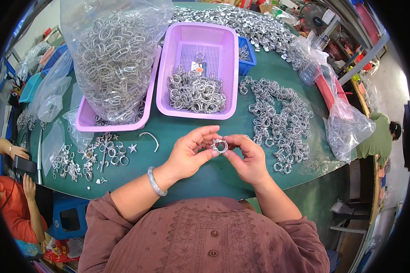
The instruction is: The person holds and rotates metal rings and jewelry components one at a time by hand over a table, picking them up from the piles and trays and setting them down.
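Over the near edge of the green table, a silvery metal ring point(221, 146) is held between both hands. My left hand point(191, 152), with a pale bangle point(156, 182) on its wrist, pinches the ring's left side. On the other side, the thumb and fingers of my right hand point(247, 157) grip it too. Straight ahead stands a pink plastic basket point(161, 91) with a heap of similar metal pieces point(197, 93) in its near half. To the right of my hands spreads a loose pile of metal rings point(280, 118).
A second pink basket point(84, 125) carries a big clear bag of metal pieces point(116, 61). Small parts point(70, 164) and a curved metal piece point(151, 139) lie at left. Behind are a blue bin point(247, 68) and shiny pieces point(241, 25). People sit at left point(18, 200) and far right point(376, 139).
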`<state>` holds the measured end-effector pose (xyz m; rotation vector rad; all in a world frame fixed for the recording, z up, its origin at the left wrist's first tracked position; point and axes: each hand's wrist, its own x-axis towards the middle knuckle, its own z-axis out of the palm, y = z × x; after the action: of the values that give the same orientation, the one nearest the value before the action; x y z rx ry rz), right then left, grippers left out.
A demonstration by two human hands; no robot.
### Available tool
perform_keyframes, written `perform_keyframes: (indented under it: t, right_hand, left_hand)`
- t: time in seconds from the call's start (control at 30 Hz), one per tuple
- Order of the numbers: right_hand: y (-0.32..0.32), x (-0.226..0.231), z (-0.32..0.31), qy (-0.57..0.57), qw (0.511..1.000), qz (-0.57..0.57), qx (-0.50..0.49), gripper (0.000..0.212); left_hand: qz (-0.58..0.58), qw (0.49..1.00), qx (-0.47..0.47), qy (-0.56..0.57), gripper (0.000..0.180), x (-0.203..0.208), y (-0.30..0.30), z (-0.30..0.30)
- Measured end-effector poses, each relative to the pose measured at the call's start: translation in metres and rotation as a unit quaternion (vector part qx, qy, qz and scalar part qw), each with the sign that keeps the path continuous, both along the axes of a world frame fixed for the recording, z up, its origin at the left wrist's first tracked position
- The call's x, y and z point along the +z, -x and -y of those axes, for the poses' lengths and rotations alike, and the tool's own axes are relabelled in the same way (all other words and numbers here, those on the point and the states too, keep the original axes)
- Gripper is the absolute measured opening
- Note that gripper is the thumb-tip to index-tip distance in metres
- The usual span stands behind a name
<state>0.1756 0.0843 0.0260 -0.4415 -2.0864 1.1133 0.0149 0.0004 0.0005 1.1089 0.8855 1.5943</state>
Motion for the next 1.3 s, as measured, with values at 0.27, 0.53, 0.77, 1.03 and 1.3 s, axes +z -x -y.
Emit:
perform_keyframes:
  t: [0.27,0.53,0.77,1.03,1.3]
  right_hand:
    - [-0.0006,-0.0005,-0.0004,-0.002,1.000,-0.009,0.000,0.026]
    - [-0.0001,-0.0052,0.0004,0.039,0.999,-0.019,0.000,0.025]
    - [-0.0002,-0.0089,0.0007,0.085,0.996,-0.036,-0.002,0.025]
    - [-0.0003,-0.0077,0.0000,0.087,0.996,-0.025,-0.010,0.017]
    - [-0.0008,0.0007,0.0002,0.048,0.998,-0.026,-0.009,0.015]
  left_hand:
    - [-0.048,0.999,-0.007,-0.007,0.034,-0.0023,0.0024,-0.0003]
    - [-0.121,0.992,0.034,-0.001,0.029,-0.0019,0.0052,-0.0013]
    - [-0.049,0.998,-0.016,0.038,0.027,0.0008,0.0062,-0.0010]
    - [-0.033,0.998,-0.022,0.043,0.026,0.0023,0.0057,-0.0011]
    - [-0.013,0.998,-0.031,0.051,0.030,-0.0011,0.0067,-0.0024]
